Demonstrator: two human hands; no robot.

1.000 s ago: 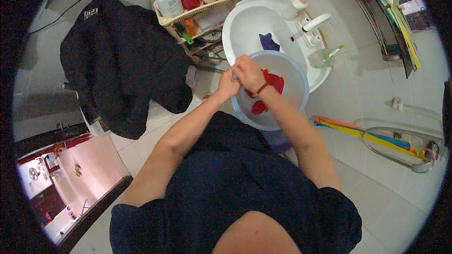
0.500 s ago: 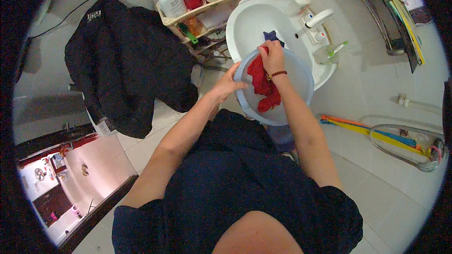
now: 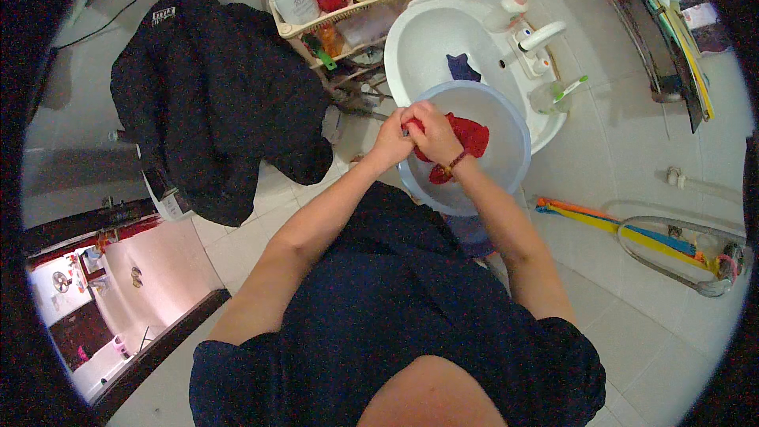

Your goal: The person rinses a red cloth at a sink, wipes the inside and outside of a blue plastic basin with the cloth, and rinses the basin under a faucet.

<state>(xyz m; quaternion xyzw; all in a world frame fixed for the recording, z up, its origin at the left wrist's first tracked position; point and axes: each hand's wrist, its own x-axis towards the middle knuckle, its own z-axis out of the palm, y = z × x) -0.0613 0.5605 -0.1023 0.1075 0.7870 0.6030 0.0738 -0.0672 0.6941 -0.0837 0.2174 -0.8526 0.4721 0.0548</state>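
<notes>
A red cloth lies bunched in a light-blue plastic basin, partly covered by my hands. My right hand is closed round one end of it, over the basin's left side. Pressed close beside it, my left hand also has its fingers closed, with a bit of red showing between the two hands. A tiny dark bit shows there too, too small to name. The basin rests against the near edge of a white washbasin, which holds a dark blue cloth.
A white tap, a soap pump bottle and a cup with a green toothbrush stand on the washbasin's right rim. Left of it is a beige rack with bottles. A large black garment hangs at the left.
My left hand has left the basin's rim and joined my right hand at the red cloth. My right hand has moved left and nearer, drawing the cloth's end along.
</notes>
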